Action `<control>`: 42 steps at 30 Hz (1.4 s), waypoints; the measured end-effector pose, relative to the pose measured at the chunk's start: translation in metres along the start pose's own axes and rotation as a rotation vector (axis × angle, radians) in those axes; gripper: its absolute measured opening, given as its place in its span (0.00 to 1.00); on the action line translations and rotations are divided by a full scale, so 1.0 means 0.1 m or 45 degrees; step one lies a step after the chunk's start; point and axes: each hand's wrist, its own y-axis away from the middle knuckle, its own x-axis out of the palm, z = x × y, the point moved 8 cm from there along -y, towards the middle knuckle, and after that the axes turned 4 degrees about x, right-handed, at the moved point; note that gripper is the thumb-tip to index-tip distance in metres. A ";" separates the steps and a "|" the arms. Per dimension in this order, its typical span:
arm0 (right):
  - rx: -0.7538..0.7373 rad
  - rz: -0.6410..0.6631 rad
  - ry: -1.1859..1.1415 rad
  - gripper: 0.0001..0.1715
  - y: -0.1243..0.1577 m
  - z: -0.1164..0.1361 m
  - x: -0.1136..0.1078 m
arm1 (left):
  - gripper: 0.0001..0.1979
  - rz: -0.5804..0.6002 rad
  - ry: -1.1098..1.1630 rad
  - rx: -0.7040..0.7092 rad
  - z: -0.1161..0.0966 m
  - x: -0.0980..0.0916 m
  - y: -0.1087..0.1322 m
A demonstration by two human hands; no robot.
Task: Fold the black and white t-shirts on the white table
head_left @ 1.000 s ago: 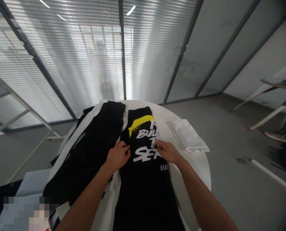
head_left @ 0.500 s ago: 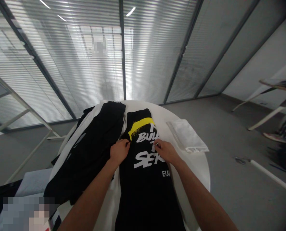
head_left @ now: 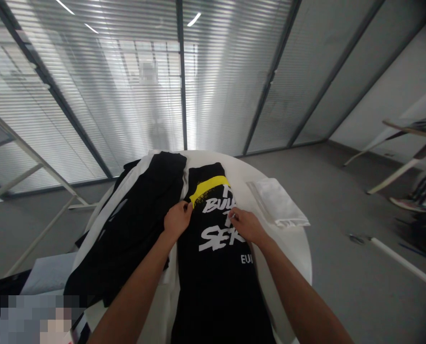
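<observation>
A black garment [head_left: 220, 291] with a yellow band and white lettering lies folded lengthwise on a round white table [head_left: 299, 253]. My left hand [head_left: 179, 217] has its fingers pinched at the garment's left edge, just below the yellow band. On the right edge, beside the lettering, my right hand [head_left: 246, 224] rests with its fingers curled together on the fabric. How much cloth each hand grips is partly hidden. Left of this garment lies another black garment [head_left: 137, 229] with white along its side. A folded white item in clear wrapping [head_left: 282, 203] sits right of my right hand.
Pale packages [head_left: 49, 272] are at the lower left, near a blurred patch. A white metal frame [head_left: 40, 162] stands at the left. Blinds-covered glass panels rise behind the table. Another table [head_left: 406, 126] and a white pole [head_left: 402, 263] are at the right.
My left hand has moved slightly up and left along the garment's edge. My right hand stays in nearly the same place.
</observation>
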 end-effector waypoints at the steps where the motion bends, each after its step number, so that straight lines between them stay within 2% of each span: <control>1: 0.003 -0.003 0.000 0.09 0.00 0.00 0.00 | 0.20 -0.002 0.022 0.027 -0.03 0.02 -0.04; 5: -0.005 -0.008 -0.008 0.10 0.00 0.00 0.00 | 0.13 -0.031 0.187 0.089 -0.05 0.13 -0.17; 7: -0.009 0.004 -0.011 0.10 0.00 -0.01 0.01 | 0.10 -0.079 0.389 0.089 0.01 0.15 -0.20; 9: -0.012 0.012 -0.012 0.10 -0.01 -0.01 0.02 | 0.10 -0.051 0.665 0.026 0.09 0.19 -0.22; 13: -0.018 0.018 -0.004 0.11 -0.01 -0.01 0.02 | 0.11 0.034 1.174 -0.203 0.21 0.28 -0.19; 15: -0.023 0.018 -0.014 0.10 -0.01 -0.01 0.01 | 0.15 -0.020 1.349 -0.272 0.25 0.26 -0.18; 17: -0.031 0.017 -0.036 0.10 0.00 0.00 0.00 | 0.24 -0.069 1.429 -0.263 0.26 0.23 -0.17; 19: -0.036 0.015 -0.047 0.10 0.00 0.01 0.00 | 0.28 -0.049 1.364 -0.206 0.24 0.22 -0.17; 22: -0.036 0.002 -0.032 0.10 0.01 0.01 -0.01 | 0.25 0.029 1.028 -0.151 0.22 0.25 -0.16; 24: -0.037 -0.006 -0.028 0.10 0.01 0.00 -0.01 | 0.24 0.022 0.798 -0.136 0.22 0.24 -0.15; 26: -0.027 0.001 -0.044 0.10 0.02 -0.01 -0.02 | 0.23 -0.059 0.574 -0.088 0.19 0.17 -0.14; 30: 0.022 0.047 -0.065 0.11 0.03 -0.04 -0.02 | 0.19 -0.333 0.073 0.024 0.03 -0.04 -0.03; 32: 0.035 -0.009 -0.037 0.12 0.03 -0.03 -0.05 | 0.20 -0.402 -0.099 0.132 -0.08 -0.09 0.03; 35: 0.025 -0.190 0.019 0.24 0.04 -0.01 -0.13 | 0.21 -0.354 -0.246 0.367 -0.23 -0.03 0.08; 37: -0.012 -0.238 0.033 0.28 0.04 0.01 -0.13 | 0.20 -0.286 -0.296 0.428 -0.25 0.05 0.09; 42: -0.129 -0.162 0.023 0.23 0.04 0.04 -0.04 | 0.16 -0.279 -0.289 0.483 -0.24 0.07 0.07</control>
